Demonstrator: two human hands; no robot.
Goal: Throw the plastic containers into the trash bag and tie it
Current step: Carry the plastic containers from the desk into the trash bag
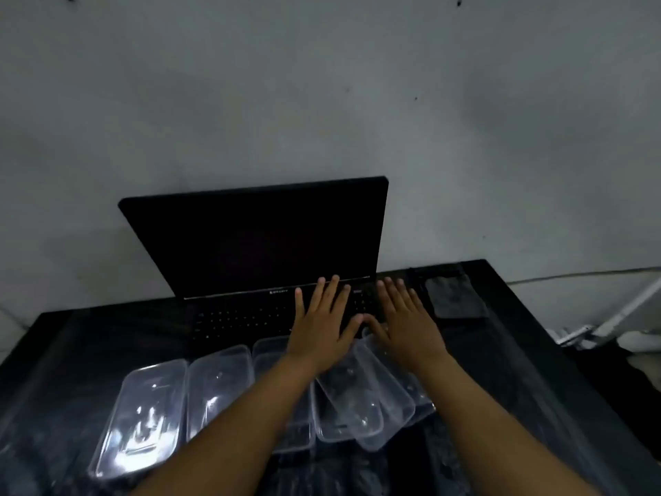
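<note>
Several clear plastic containers lie in a row on the dark table (508,370) in front of an open laptop. The leftmost container (141,417) and its neighbour (216,384) lie flat. On the right, overlapping containers (352,406) lie tilted on one another. My left hand (323,323) and my right hand (404,318) are stretched flat, fingers spread, over the laptop's keyboard, beyond the containers. Neither hand holds anything. My forearms cross over the middle containers and hide parts of them. No trash bag is in view.
A black laptop (257,238) stands open with a dark screen at the back of the table, against a grey wall. A dark phone-like slab (456,297) lies right of the laptop. White objects (608,323) sit on the floor beyond the table's right edge.
</note>
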